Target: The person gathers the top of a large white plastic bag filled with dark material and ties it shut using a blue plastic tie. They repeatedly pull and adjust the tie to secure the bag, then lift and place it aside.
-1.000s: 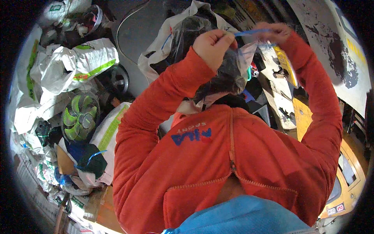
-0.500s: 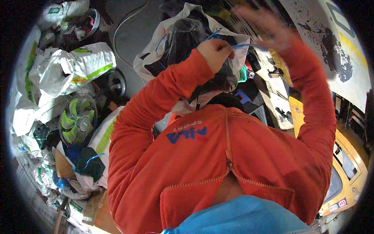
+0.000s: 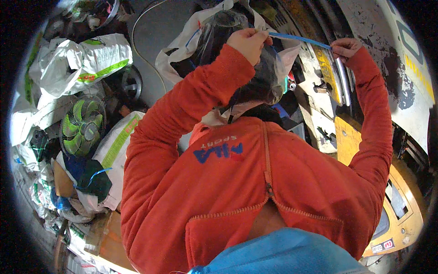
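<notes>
A blue plastic string (image 3: 301, 39) stretches taut between my two hands above a large white sack (image 3: 171, 66). My left hand (image 3: 248, 45) is closed over the sack's upper rim, pinching the string's near end; the fingertips are partly hidden. Off to the right, my right hand (image 3: 346, 49) grips the other end of the string between thumb and fingers. Inside the open sack, clear plastic film (image 3: 269, 75) covers dark contents that I cannot make out. A shorter blue string (image 3: 193, 36) hangs at the sack's left rim.
Filled white sacks (image 3: 86, 64) lie to the left beside a fan with green blades (image 3: 82, 125). A dark wheel (image 3: 132, 82) and a pale cable (image 3: 133, 41) are near them. Yellow machine panels (image 3: 397, 201) and a worn white panel (image 3: 392, 68) flank my right arm.
My right hand, blurred earlier, has come down and outward to the right, and the blue string now runs straight between the hands. My left hand has risen slightly.
</notes>
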{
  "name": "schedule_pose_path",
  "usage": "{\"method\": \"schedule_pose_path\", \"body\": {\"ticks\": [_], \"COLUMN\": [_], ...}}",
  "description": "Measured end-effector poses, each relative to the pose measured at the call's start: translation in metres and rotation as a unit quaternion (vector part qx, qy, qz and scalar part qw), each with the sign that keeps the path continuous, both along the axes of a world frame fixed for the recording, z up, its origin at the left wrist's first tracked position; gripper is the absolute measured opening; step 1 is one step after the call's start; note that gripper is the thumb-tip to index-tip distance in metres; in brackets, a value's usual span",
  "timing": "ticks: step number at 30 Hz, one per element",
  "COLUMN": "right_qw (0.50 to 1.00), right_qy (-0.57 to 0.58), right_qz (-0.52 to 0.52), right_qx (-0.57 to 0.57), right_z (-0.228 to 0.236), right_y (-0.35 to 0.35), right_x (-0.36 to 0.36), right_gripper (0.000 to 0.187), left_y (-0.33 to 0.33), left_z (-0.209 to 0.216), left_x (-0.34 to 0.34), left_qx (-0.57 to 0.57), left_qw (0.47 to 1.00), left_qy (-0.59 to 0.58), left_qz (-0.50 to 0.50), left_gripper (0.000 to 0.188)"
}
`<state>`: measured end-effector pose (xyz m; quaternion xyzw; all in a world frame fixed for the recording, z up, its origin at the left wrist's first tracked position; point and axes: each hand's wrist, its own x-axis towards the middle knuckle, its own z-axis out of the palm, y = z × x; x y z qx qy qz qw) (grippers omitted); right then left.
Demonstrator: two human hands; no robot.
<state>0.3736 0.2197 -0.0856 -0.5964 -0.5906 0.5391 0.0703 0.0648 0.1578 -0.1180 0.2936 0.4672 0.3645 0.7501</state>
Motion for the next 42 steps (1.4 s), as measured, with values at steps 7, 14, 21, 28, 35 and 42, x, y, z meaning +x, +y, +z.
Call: {"method": "schedule_pose_path", "body": {"ticks": [7,14,21,28,35,42], "right_qw": [0.881,0.836,0.741,0.677,0.574,0.71], "right_qy": [0.007,-0.248,-0.372,-0.336,-0.327,-0.299], "right_qz": [0.225,0.402,0.512,0.604,0.644,0.573], "right_qx": [0.416,0.279,0.223,0.254,0.386,0.279], "right_z": [-0.043,-0.059,-0.07,-0.103,-0.098,-0.108], "right_y": [-0.013,0.008,0.01,0.016,0.012,0.013], "right_x": [-0.068,-0.107,-0.113,-0.075,-0.055,-0.062], "right_gripper": [0.013,0.022,0.018,0.018,0.031,0.032], "left_y": [-0.002,-0.005,-0.001,0.004,0.009,0.029], "left_z": [-0.014,-0.028,-0.032,-0.04,-0.067,-0.061], "left_x": [0.004,0.016,0.023,0.038,0.047,0.045], "left_qx": [-0.046,0.031,0.252,0.163,0.326,0.505], "left_qw": [0.997,0.994,0.925,0.917,0.799,0.588], "left_qy": [-0.032,0.102,0.274,0.314,0.417,0.458], "left_qz": [0.056,-0.013,-0.08,-0.182,-0.285,-0.435], "left_gripper": [0.021,0.024,0.026,0.021,0.02,0.026]}}
